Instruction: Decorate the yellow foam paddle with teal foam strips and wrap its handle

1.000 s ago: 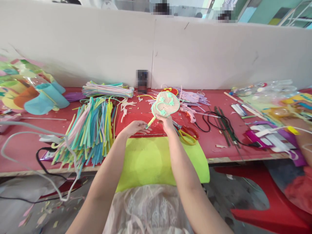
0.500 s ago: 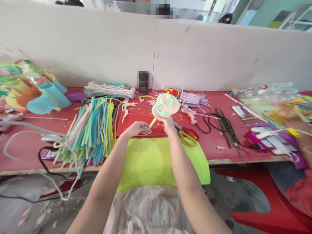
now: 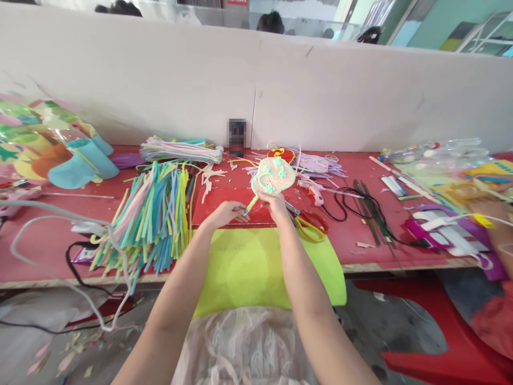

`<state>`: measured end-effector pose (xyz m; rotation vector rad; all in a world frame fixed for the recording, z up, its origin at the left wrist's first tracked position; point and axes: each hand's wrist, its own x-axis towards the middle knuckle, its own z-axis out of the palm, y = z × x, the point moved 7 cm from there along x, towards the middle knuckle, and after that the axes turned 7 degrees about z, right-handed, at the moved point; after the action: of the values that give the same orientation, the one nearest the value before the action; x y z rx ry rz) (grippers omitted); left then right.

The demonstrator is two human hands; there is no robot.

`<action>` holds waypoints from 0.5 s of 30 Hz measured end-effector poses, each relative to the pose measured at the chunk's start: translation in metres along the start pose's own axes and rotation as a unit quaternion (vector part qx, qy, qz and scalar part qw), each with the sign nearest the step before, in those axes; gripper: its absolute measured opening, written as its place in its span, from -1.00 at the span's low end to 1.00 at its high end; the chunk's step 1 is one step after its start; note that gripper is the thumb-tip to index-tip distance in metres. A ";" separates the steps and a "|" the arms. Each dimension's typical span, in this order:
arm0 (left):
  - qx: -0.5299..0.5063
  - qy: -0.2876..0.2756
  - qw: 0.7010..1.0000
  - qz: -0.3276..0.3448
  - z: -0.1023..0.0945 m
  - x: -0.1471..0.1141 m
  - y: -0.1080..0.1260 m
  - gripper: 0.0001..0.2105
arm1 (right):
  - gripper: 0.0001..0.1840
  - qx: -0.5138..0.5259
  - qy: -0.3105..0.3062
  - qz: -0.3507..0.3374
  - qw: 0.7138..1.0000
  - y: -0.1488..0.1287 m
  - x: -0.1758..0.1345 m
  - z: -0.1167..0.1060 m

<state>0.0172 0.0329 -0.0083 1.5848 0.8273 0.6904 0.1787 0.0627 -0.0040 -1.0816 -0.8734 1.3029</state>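
A round hand fan (image 3: pixel 276 174), pale pink with a pale green rim and mint-green flowers, is held up over the table with its face toward me. Its thin yellow-green handle (image 3: pixel 251 203) slants down to the left. My right hand (image 3: pixel 274 204) is closed on the fan's lower edge, fingers partly hidden behind it. At the handle's lower end, my left hand (image 3: pixel 231 213) has its fingers closed around the tip. Below both hands lies a yellow-green sheet (image 3: pixel 248 267) over the table edge. Scissors (image 3: pixel 308 222) with red and yellow handles rest beside my right wrist.
Left of my arms is a big heap of pastel pipe cleaners (image 3: pixel 152 219), with another bundle (image 3: pixel 180 149) behind. A pink glue gun (image 3: pixel 315 191) with a black cord (image 3: pixel 372 200) lies right. A power strip (image 3: pixel 435 227) and a co-worker's arm (image 3: pixel 495 214) are farther right. A white partition (image 3: pixel 168 80) rises behind.
The view has shifted very slightly. Both hands keep their hold on the fan, which stays in nearly the same place.
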 end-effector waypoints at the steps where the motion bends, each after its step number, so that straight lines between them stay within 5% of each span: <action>1: 0.035 0.031 0.999 0.015 -0.007 0.000 0.004 -0.81 | -0.55 0.005 0.005 0.006 1.000 0.000 0.000 0.000; 4: 0.217 0.250 0.941 0.066 -0.050 -0.014 0.024 -0.76 | -0.49 0.026 0.012 0.016 0.999 0.001 -0.001 -0.001; 6: 0.332 0.432 0.836 0.068 -0.082 -0.038 0.037 -0.75 | -0.47 0.037 0.008 0.015 0.999 0.000 -0.001 0.000; 8: 0.385 0.548 0.742 0.037 -0.103 -0.060 0.039 -0.71 | -0.51 0.039 0.005 0.017 0.999 0.000 -0.002 0.001; 10: 0.405 0.581 0.707 -0.011 -0.115 -0.069 0.031 -0.70 | -0.56 0.039 0.007 0.021 0.999 0.000 -0.003 0.001; 15: 0.414 0.541 0.725 -0.102 -0.119 -0.060 0.009 -0.66 | -0.59 0.050 -0.001 0.027 0.998 0.000 -0.003 0.003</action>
<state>-0.1118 0.0509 0.0207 1.7011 2.4191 1.1967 0.1755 0.0599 -0.0032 -1.0321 -0.7762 1.3789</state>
